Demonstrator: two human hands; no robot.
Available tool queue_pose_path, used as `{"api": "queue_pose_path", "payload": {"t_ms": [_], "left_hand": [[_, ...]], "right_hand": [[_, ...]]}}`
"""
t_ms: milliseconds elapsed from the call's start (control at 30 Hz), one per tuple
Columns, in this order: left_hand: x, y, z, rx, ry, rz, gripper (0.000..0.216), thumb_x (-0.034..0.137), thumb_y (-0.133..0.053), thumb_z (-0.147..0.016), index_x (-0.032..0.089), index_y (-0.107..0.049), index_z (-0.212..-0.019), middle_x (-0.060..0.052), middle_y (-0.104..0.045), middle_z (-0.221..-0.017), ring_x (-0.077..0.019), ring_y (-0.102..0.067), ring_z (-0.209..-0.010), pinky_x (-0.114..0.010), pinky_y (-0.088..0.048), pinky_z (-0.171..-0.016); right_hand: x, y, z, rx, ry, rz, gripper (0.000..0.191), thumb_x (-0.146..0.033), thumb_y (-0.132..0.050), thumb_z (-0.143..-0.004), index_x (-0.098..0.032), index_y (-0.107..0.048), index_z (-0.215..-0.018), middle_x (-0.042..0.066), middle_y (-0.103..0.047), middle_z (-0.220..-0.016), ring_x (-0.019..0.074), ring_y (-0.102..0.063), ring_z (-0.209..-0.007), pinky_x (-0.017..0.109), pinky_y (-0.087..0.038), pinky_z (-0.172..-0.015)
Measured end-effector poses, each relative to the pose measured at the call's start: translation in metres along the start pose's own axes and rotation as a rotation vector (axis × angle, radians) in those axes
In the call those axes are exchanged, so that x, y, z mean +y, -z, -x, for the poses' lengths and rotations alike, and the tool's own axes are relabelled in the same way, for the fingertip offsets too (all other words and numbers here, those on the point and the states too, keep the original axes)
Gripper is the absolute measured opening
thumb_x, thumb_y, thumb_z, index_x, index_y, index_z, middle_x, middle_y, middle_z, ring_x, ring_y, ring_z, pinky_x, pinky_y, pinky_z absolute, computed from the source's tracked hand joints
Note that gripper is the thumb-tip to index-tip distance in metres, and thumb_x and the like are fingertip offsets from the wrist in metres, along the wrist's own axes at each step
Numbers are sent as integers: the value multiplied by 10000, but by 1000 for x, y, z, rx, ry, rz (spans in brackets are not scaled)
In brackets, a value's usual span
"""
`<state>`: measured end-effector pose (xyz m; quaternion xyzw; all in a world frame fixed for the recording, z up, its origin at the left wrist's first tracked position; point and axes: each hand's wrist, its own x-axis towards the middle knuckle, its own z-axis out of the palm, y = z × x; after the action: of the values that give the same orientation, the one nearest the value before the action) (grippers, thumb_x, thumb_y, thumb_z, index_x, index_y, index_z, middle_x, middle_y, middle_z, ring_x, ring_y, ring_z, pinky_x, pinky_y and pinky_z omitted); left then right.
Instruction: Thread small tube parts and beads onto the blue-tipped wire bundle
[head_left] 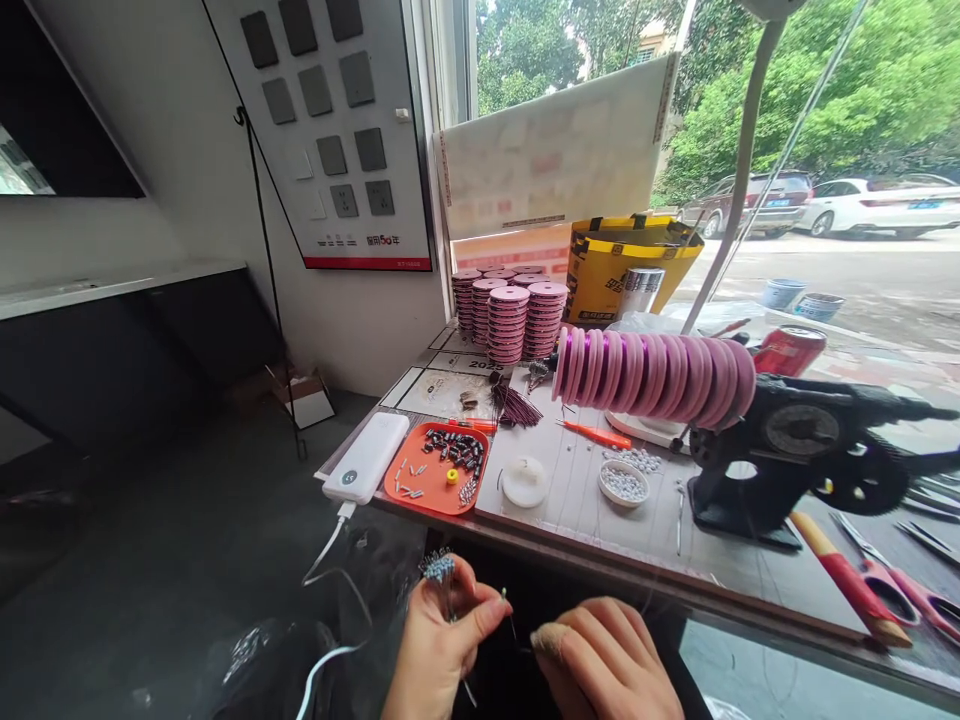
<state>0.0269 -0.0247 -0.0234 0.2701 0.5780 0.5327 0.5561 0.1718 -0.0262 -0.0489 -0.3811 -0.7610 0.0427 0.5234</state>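
Note:
My left hand (pixel 450 630) is closed in front of the table's near edge. Its curled fingers hold a bunch of thin stems with small blue-grey bead-like heads (pixel 438 567). Between its thumb and forefinger a tiny pale piece (pixel 504 594) pokes up, too small to name. A thin wire or thread (pixel 514 627) runs from there towards my right hand (pixel 600 655). That hand is closed too, fingers curled and a tan covering on one fingertip, pinching what looks like the thin strand's end. Its palm side is hidden.
An orange tray (pixel 397 490) holds dark and silver small parts beside a white power bank (pixel 366 458). Grey beads fill a small dish (pixel 624 500). Pink spools (pixel 652 375) sit on a black winding machine (pixel 750 500). Scissors (pixel 885 580) lie right.

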Motion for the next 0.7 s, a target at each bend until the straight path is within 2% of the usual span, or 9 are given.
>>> {"api": "queue_pose_path", "payload": {"t_ms": [167,300,433,567,633,700], "left_hand": [[4,-5,3,63,-31,11,419,285,-851,-443,172,-493,-629,18,-630,-523,-17,-341,-372,-132,-116,-358],[5,-7,5,74,-21,-4,405,278,-842,-454,179,-488,-624,15,-640,-528,-12,-289,-357,-142,-94,-357],[6,-7,6,87,-52,-14,375,256,-829,-462,183,-496,-618,24,-626,-528,-29,-331,-371,-152,-103,-359],[6,-6,7,80,-79,-69,338,261,-808,-515,187,-503,-639,34,-629,-559,-7,-223,-346,-170,-71,-352],[5,-5,6,82,-95,-89,331,261,-807,-521,191,-504,-634,32,-629,-559,-23,-284,-359,-171,-105,-351],[4,-5,6,96,-137,-95,321,252,-808,-520,196,-509,-622,30,-629,-549,-66,-414,-425,-170,-217,-374]], "right_hand": [[0,-1,1,7,-3,-1,170,-120,-463,-877,-175,-544,-738,-17,-518,-598,130,-418,-612,271,-326,-663],[0,-2,1,6,-2,13,175,-116,-459,-876,-176,-542,-735,-18,-515,-592,130,-424,-608,271,-332,-661],[0,-1,0,0,-8,19,185,-105,-452,-869,-183,-541,-727,-23,-512,-586,126,-435,-593,269,-340,-649],[0,0,-1,-4,-5,17,187,-117,-452,-870,-186,-540,-720,-24,-506,-580,124,-447,-583,263,-350,-637],[1,0,-1,-5,-6,13,187,-121,-450,-872,-186,-537,-720,-24,-506,-581,123,-446,-584,261,-351,-635],[1,-1,0,-8,-10,5,188,-116,-452,-871,-184,-529,-714,-25,-505,-580,121,-440,-583,259,-350,-633]]}}
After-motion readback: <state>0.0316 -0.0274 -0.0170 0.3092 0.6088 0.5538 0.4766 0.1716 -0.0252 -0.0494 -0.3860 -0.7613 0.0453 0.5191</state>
